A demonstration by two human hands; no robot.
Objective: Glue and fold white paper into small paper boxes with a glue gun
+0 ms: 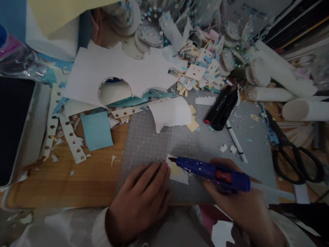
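Observation:
My right hand [236, 199] is wrapped round a blue hot glue gun [203, 168] with a red part on its side. A pale, translucent glue stick [272, 191] juts from the gun's back end. The dark nozzle is over the upper left part of a small white piece of paper [181, 178] with a pale yellow patch; from here I cannot tell whether it touches. My left hand [144, 192] lies flat with its fingers stretched out, fingertips at the paper's left edge. The paper rests on a grey cutting mat [146, 144].
A curved white paper piece [171, 111], black pens [223, 108] and a thin white pen [236, 140] lie beyond my hands. Black scissors [295, 161] are at right. A blue paper square [97, 130] lies left; small paper figures [196, 72] are heaped behind.

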